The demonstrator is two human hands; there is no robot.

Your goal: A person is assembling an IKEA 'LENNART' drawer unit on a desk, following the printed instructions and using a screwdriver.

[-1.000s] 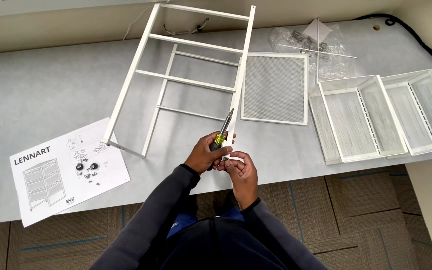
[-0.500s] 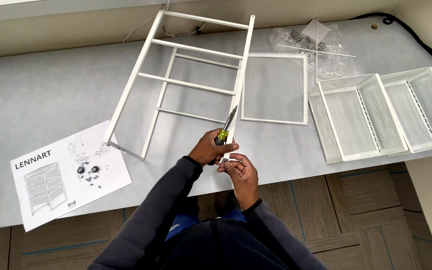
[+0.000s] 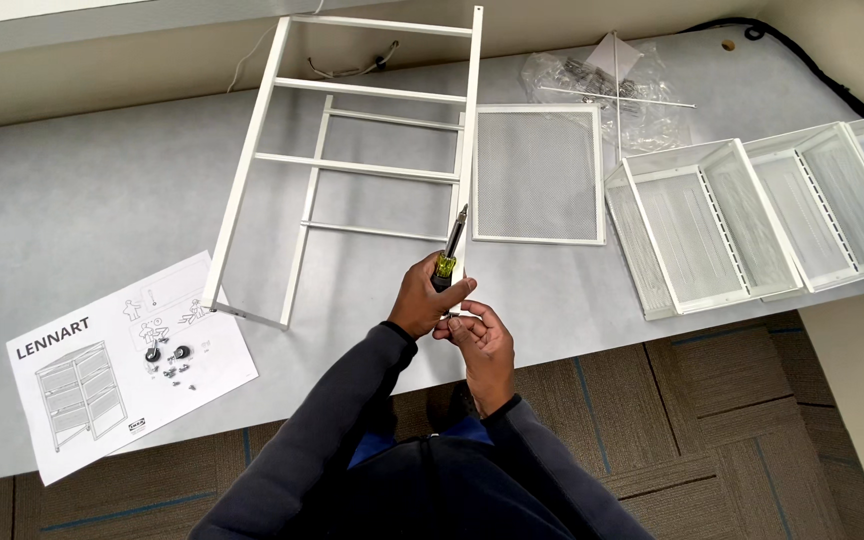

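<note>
Both hands are bunched together at the near edge of the table (image 3: 72, 200). Left hand (image 3: 422, 300) is wrapped around the yellow-and-black handle of a screwdriver (image 3: 448, 252), and the right hand (image 3: 482, 335) sits just below it, fingers curled at the bottom end of the frame's rail; can't tell what, if anything, it's pinching. The screwdriver runs lengthwise away from the person, shaft pointing up and a touch right, lying along that rail.

Far left of the hands there's an instruction sheet (image 3: 122, 360) flat on the table. Just left and above, the white metal frame (image 3: 362, 170) lies flat like a ladder, long side running away from the person. Right of the screwdriver tip is a square mesh panel (image 3: 537, 175). Beyond that, a clear plastic bag (image 3: 602, 85) with small hardware inside plus thin rods across it. Far right, white drawer trays (image 3: 762, 215) sit side by side, touching.
</note>
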